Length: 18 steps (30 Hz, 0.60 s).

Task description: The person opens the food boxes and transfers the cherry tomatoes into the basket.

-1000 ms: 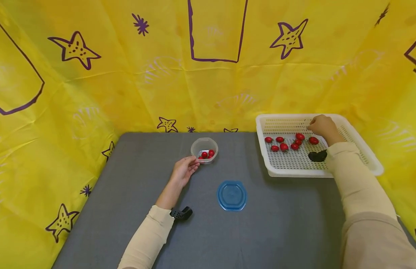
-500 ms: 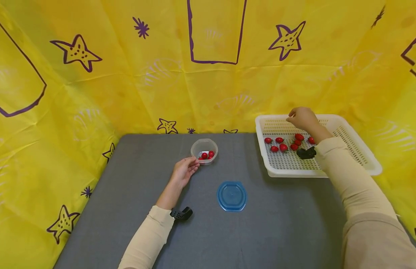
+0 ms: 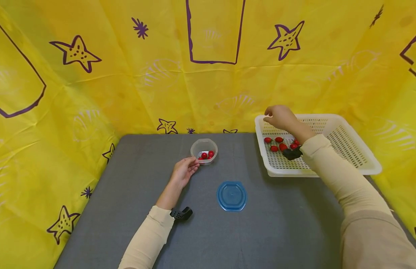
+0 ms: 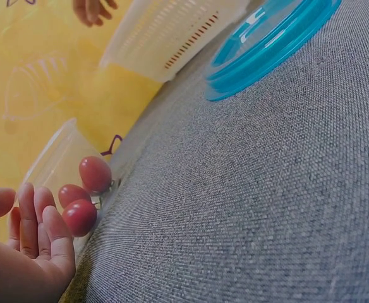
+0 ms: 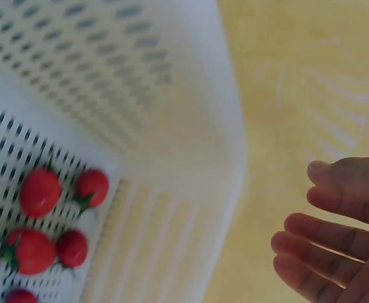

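In the head view, my left hand (image 3: 184, 172) is at the near left rim of a small clear plastic container (image 3: 204, 144), thumb and fingers pinching its edge. Several cherry tomatoes (image 4: 95, 175) lie inside it. My right hand (image 3: 281, 116) is raised over the far left corner of a white plastic basket (image 3: 295, 173). Its fingers are loosely bent and close together in the right wrist view, and no object shows between them. More red cherry tomatoes (image 5: 40, 191) with green stems rest on the basket's perforated floor, some of them hidden by the right forearm in the head view.
A blue plastic lid (image 3: 232, 196) lies on the grey table (image 3: 127, 209), between the container and the basket and closer to me. The patterned yellow cloth (image 3: 144, 93) hangs behind the table and along both sides.
My right hand has moved left across the basket, from its far right part to its far left corner. My left hand, the container and the lid have stayed in place.
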Each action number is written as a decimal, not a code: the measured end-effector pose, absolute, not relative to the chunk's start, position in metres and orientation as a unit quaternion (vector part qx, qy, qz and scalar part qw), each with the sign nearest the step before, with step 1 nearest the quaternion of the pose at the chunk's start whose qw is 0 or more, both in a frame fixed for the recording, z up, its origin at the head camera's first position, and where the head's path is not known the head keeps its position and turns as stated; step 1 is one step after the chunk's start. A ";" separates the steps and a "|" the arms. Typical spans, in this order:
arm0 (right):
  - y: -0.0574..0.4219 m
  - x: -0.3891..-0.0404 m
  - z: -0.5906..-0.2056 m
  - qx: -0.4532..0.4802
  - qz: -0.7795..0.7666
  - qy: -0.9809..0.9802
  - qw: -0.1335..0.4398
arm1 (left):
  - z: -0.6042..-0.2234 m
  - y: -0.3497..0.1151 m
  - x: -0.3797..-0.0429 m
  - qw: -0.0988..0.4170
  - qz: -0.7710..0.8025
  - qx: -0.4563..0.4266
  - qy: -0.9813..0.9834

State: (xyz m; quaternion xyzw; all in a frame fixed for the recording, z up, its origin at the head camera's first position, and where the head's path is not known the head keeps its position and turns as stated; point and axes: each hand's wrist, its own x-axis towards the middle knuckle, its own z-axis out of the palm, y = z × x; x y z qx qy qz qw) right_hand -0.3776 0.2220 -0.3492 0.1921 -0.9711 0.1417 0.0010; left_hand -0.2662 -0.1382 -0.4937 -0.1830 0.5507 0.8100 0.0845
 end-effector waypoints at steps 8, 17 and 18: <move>0.186 -0.375 -0.349 0.240 0.130 -0.962 0.005 | -0.496 -0.139 -0.268 0.079 0.814 -0.179 0.547; 0.150 -0.370 -0.358 0.288 0.127 -0.949 0.000 | -0.496 -0.137 -0.268 0.083 0.812 -0.189 0.546; 0.146 -0.369 -0.359 0.292 0.127 -0.948 -0.003 | -0.496 -0.137 -0.268 0.084 0.811 -0.189 0.548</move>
